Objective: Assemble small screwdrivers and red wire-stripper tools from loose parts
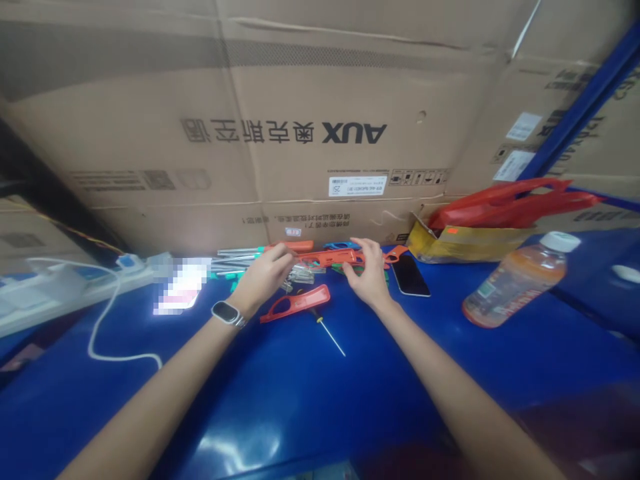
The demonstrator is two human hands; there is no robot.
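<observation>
Held part (333, 257) is behind screwdriver (332, 337) (bottle (517, 283) at right).

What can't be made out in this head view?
Head view:
Orange piece: detail too small and blurred; right hand covers part.
Left hand: exact grip unclear, fingertips too blurred.
Screwdriver: handle partly under red piece; tip too small.
White cable: lower end disappears behind left forearm.
Bright screen: content pixelated.

Far side: cardboard (300, 80), AUX lettering upside down. Far right: yellow carton (470, 245) with red plastic (500, 205). Right, on blue desk (320, 413): drink bottle (517, 283), white cap; dark phone (411, 275) left of it. Left: white cable (125, 358), power strip (65, 307).
</observation>
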